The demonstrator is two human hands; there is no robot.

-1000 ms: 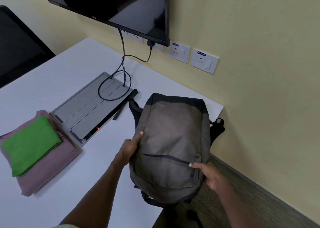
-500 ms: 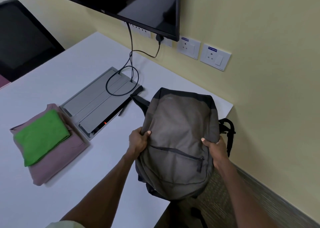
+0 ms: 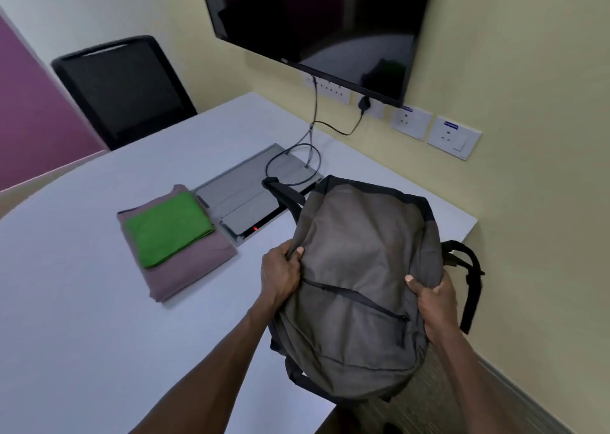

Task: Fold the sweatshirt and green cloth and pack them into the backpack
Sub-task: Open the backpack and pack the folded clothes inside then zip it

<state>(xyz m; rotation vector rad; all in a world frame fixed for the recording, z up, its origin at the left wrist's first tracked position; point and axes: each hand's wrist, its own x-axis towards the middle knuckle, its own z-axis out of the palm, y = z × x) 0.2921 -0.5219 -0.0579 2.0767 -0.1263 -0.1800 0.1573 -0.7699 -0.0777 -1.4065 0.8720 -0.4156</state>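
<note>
Grey-brown backpack (image 3: pixel 359 288) sits centre-right of frame, front panel facing the camera, lower end hanging past the near edge of the white table (image 3: pixel 82 301). Diagonal front-pocket zipper (image 3: pixel 356 296) is closed, pull at its lower right end. Black shoulder straps: one (image 3: pixel 468 275) loops out at the right side, another (image 3: pixel 280 192) pokes out at the upper left of the bag.

Left hand (image 3: pixel 280 276) grips the bag's left edge, fingers curled around bunched fabric, thumb pressed on the front. Right hand (image 3: pixel 435 298) grips the right edge the same way, thumb on the front panel, the other fingers wrapped behind and out of sight. Both arms bare.

Left of centre: folded mauve sweatshirt (image 3: pixel 194 268) lies flat on the table, folded green cloth (image 3: pixel 168 227) stacked on top of it. Both well apart from the bag.

Just beside the stack, toward the wall: flat grey device (image 3: pixel 244 199) with a small red light (image 3: pixel 255 228) on its near edge and a black cable (image 3: pixel 312 129) coiled on it, running up to the wall.

Upper centre: wall-mounted monitor (image 3: pixel 313 14), screen dark; logo on the bottom bezel too small to read. Below it at right, white wall sockets (image 3: pixel 454 138) with blue labels, text unreadable. Black mesh chair (image 3: pixel 122 86) at upper left, purple wall panel (image 3: pixel 29 119) at far left.
</note>
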